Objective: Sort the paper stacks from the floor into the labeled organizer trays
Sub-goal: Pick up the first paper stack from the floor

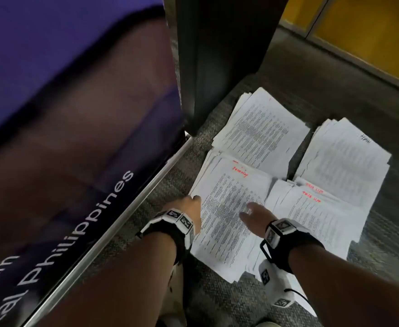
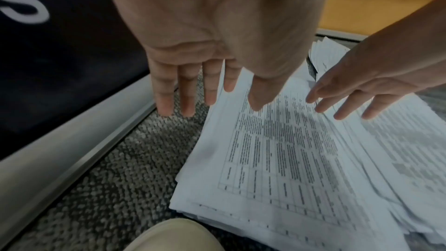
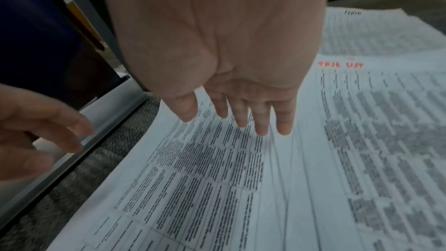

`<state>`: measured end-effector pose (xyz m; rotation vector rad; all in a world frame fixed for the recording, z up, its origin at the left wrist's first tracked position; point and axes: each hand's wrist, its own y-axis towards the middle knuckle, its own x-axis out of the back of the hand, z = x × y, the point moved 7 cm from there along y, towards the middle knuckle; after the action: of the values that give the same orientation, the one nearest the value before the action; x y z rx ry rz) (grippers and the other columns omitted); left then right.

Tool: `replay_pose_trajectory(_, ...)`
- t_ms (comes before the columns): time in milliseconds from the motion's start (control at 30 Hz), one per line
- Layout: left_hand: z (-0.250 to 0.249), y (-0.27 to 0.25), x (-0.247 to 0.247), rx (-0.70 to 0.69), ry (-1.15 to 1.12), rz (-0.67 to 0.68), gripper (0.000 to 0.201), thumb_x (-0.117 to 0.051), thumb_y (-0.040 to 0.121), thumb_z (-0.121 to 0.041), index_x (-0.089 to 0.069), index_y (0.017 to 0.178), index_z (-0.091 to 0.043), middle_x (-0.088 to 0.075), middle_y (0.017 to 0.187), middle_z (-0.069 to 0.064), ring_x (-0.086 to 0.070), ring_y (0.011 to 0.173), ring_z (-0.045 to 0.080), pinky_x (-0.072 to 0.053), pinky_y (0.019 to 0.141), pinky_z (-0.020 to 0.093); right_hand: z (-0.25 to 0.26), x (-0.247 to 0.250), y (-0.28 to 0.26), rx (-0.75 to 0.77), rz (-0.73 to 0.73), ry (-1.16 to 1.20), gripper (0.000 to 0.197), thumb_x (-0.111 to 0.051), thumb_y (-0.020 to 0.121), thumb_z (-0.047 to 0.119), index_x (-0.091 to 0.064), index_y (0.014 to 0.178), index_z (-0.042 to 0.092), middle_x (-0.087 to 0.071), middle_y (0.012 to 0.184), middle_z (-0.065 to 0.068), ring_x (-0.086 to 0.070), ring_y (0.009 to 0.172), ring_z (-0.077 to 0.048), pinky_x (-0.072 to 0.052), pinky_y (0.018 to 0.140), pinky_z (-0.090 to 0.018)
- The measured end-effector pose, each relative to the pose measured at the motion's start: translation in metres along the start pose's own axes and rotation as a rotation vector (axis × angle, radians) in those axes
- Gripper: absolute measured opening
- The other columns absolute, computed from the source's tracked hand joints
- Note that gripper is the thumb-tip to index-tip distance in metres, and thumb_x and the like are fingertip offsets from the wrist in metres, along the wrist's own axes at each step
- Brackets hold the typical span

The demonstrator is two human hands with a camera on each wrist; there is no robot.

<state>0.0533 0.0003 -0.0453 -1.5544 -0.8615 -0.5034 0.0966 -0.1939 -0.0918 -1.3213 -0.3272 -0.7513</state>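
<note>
Reaching down over the near-left paper stack [image 1: 226, 208] on the grey carpet [image 1: 160, 192], both hands empty with fingers straight and spread. Directly under and between the hands, long axis running away from the wrists, red handwriting at its far end. Left hand [image 1: 190, 210] at the stack's left edge, fingertips [image 2: 166, 106] partly over carpet; right hand [image 1: 256, 214] over the stack's right side, fingers [image 3: 262, 121] close above the fanned edges, contact not clear. Probably a two-sided lift next, with both hands about equally near. Thin printed sheets, loose and slippery, edges staggered, likely to slide apart unless squared. Beyond the right hand, three more stacks, the nearest [image 1: 316, 223] overlapping it. Left of the left hand, a banner [image 1: 75, 161] with a metal base rail [image 1: 122, 223]. No organizer trays in view.
</note>
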Motion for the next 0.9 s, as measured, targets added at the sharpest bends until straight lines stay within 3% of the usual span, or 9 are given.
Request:
replay_pose_trajectory(67, 0.003, 0.014, -0.010, -0.003, 0.016, 0.037, 0.027, -0.047, 0.091, -0.023, -0.046, 0.117, -0.013, -0.054, 0.122, 0.009, -0.057, 0.108, 0.032, -0.051, 0.086, 0.047, 0.004, -0.014, 0.010, -0.020, 0.070, -0.006, 0.058, -0.036, 0.101, 0.039, -0.023, 0.149, 0.011, -0.035, 0.151, -0.011, -0.037, 0.137, -0.026, -0.031, 0.106, -0.029)
replay_pose_trajectory(133, 0.014, 0.025, -0.021, 0.042, 0.005, 0.071, 0.028, -0.048, 0.092, -0.021, -0.048, 0.117, -0.012, -0.054, 0.124, 0.009, -0.056, 0.111, 0.033, -0.050, 0.090, 0.047, 0.007, -0.024, 0.015, -0.044, 0.121, 0.016, 0.059, -0.034, 0.101, 0.040, -0.016, 0.151, 0.013, -0.040, 0.148, -0.013, -0.042, 0.133, -0.027, -0.035, 0.101, -0.028)
replay_pose_trajectory(200, 0.023, 0.034, -0.035, 0.102, -0.025, 0.127, 0.035, -0.049, 0.092, -0.022, -0.044, 0.125, -0.010, -0.049, 0.132, 0.011, -0.053, 0.116, 0.035, -0.048, 0.094, 0.048, 0.008, -0.029, 0.020, -0.046, 0.118, -0.024, 0.059, -0.034, 0.100, 0.043, -0.019, 0.151, 0.018, -0.046, 0.143, -0.012, -0.047, 0.129, -0.028, -0.038, 0.098, -0.030)
replay_pose_trajectory(300, 0.027, 0.040, -0.055, 0.173, -0.039, 0.215, 0.059, -0.050, 0.093, -0.025, -0.024, 0.144, -0.009, -0.025, 0.150, 0.013, -0.042, 0.129, 0.039, -0.042, 0.101, 0.048, 0.008, -0.026, 0.031, -0.057, 0.121, -0.106, 0.061, -0.033, 0.094, 0.056, -0.029, 0.147, 0.026, -0.048, 0.142, -0.008, -0.047, 0.128, -0.028, -0.037, 0.102, -0.035)
replay_pose_trajectory(367, 0.022, 0.042, -0.059, 0.190, -0.053, 0.208, 0.070, -0.052, 0.092, -0.031, -0.014, 0.147, -0.011, -0.015, 0.152, 0.016, -0.037, 0.130, 0.040, -0.042, 0.101, 0.047, 0.011, -0.025, 0.039, -0.057, 0.162, -0.122, 0.066, -0.030, 0.092, 0.061, -0.033, 0.146, 0.023, -0.041, 0.148, -0.007, -0.040, 0.135, -0.027, -0.032, 0.110, -0.038)
replay_pose_trajectory(533, 0.022, 0.055, -0.049, 0.256, -0.258, 0.131, 0.084, -0.066, 0.083, -0.038, -0.016, 0.145, -0.011, -0.024, 0.146, 0.018, -0.038, 0.129, 0.036, -0.043, 0.098, 0.044, 0.016, -0.018, 0.045, -0.090, 0.209, -0.112, 0.066, -0.030, 0.098, 0.055, -0.039, 0.143, 0.008, -0.036, 0.151, -0.013, -0.033, 0.140, -0.027, -0.025, 0.112, -0.033)
replay_pose_trajectory(767, 0.035, 0.061, -0.051, 0.380, -0.386, 0.146, 0.099, -0.075, 0.073, -0.044, -0.017, 0.145, -0.009, -0.035, 0.143, 0.015, -0.043, 0.129, 0.033, -0.042, 0.102, 0.041, 0.015, -0.017, 0.051, -0.091, 0.229, 0.020, 0.066, -0.032, 0.098, 0.052, -0.039, 0.143, 0.005, -0.037, 0.150, -0.014, -0.031, 0.141, -0.026, -0.023, 0.116, -0.036)
replay_pose_trajectory(900, 0.036, 0.064, -0.054, 0.390, -0.408, 0.161, 0.107, -0.077, 0.070, -0.044, -0.012, 0.146, -0.005, -0.038, 0.144, 0.016, -0.045, 0.128, 0.034, -0.043, 0.103, 0.044, 0.012, -0.018, 0.052, -0.081, 0.262, 0.043, 0.061, -0.027, 0.101, 0.044, -0.026, 0.149, 0.005, -0.023, 0.156, -0.013, -0.018, 0.146, -0.024, -0.014, 0.119, -0.036)
